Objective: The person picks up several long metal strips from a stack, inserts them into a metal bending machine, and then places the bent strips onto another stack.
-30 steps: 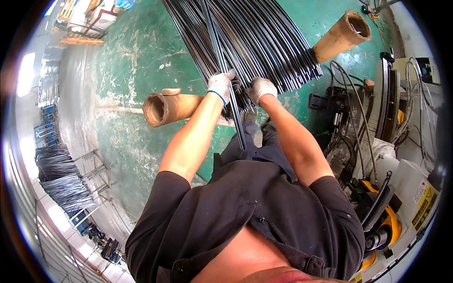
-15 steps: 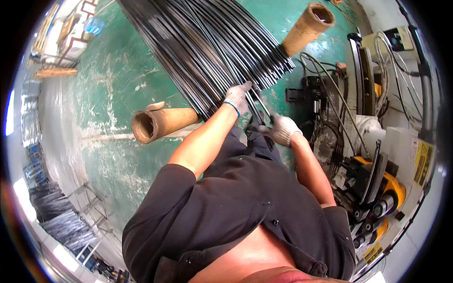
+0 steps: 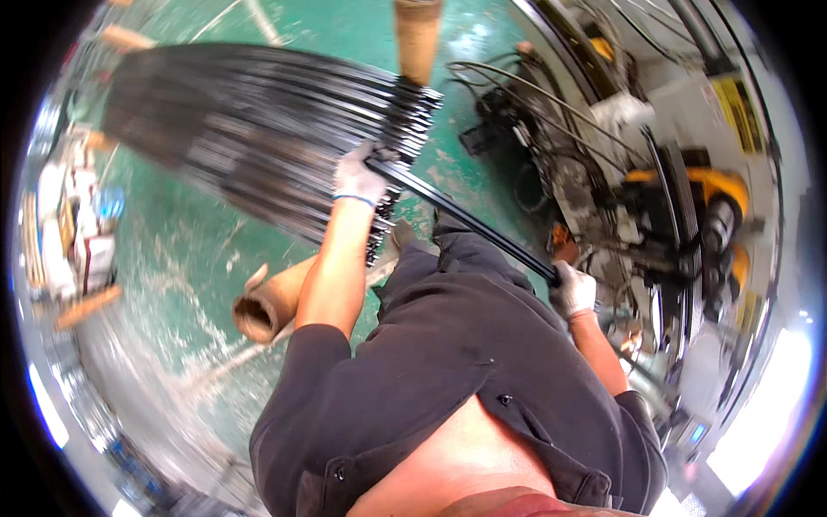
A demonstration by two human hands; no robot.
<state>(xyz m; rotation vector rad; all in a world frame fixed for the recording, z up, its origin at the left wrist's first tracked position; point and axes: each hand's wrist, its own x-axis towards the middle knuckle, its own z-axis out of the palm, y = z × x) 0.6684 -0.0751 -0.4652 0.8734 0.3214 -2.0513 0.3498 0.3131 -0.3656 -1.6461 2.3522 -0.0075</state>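
Note:
Dark metal rods [image 3: 469, 222] slant across in front of my body, running from my left hand down to my right; how many there are I cannot tell. My left hand [image 3: 358, 178], in a whitish knit glove with a blue cuff, closes around their upper left part, above the end of the rod pile. Lower down, my gloved right hand [image 3: 573, 291] is wrapped around the same rods. A wide layer of long dark rods [image 3: 250, 129] lies side by side to the left, its near ends next to my left hand. Motion blurs its far part.
Thick brown tubes, one at the top [image 3: 419, 39] and one at the lower left [image 3: 280, 300], lie by the rod layer's near ends. Machinery with yellow-orange parts [image 3: 724, 194] and loose cables [image 3: 551, 99] lines the right side. The green floor [image 3: 185, 250] is scuffed.
My view has turned, so the rod pile now points left. My right hand has moved right and away from my left; the held rods now stretch between both hands, off the pile.

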